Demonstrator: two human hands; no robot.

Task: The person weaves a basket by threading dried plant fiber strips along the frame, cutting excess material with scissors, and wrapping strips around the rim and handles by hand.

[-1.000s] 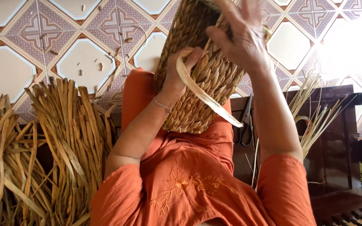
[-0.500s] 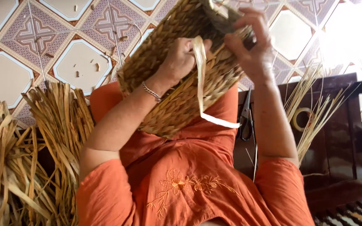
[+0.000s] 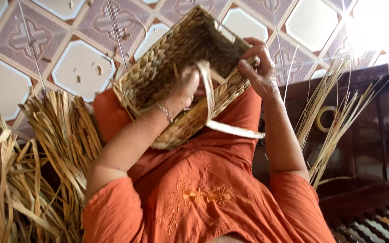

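1. The woven basket (image 3: 176, 72) rests tilted on the person's lap, its open mouth turned up toward the camera; every place below is given relative to this basket.
2. The left hand (image 3: 186, 87) is inside the basket's mouth, against the near wall. Its fingers are clenched around a pale flat fibre strip (image 3: 210, 96), which loops up over the near rim and trails out below the basket across the orange dress (image 3: 203, 193).
3. The right hand (image 3: 260, 67) sits at the basket's right rim, fingers curled and pinching the rim's edge, thumb on the inside.
4. As far as progress can be judged: the basket's walls and base look fully plaited and hold their shape. The loose strip at the near rim is not tucked in, so the rim appears to be the part left unfinished. The far rim is partly out of clear view, and I cannot tell whether it is bound.
5. A bundle of dried straw (image 3: 55, 144) lies left of the basket on the patterned tile floor (image 3: 82, 67).
6. Thin pale reeds (image 3: 334, 112) lean right of the basket against a dark wooden bench (image 3: 365, 148), with a roll of tape (image 3: 326, 118) on it.
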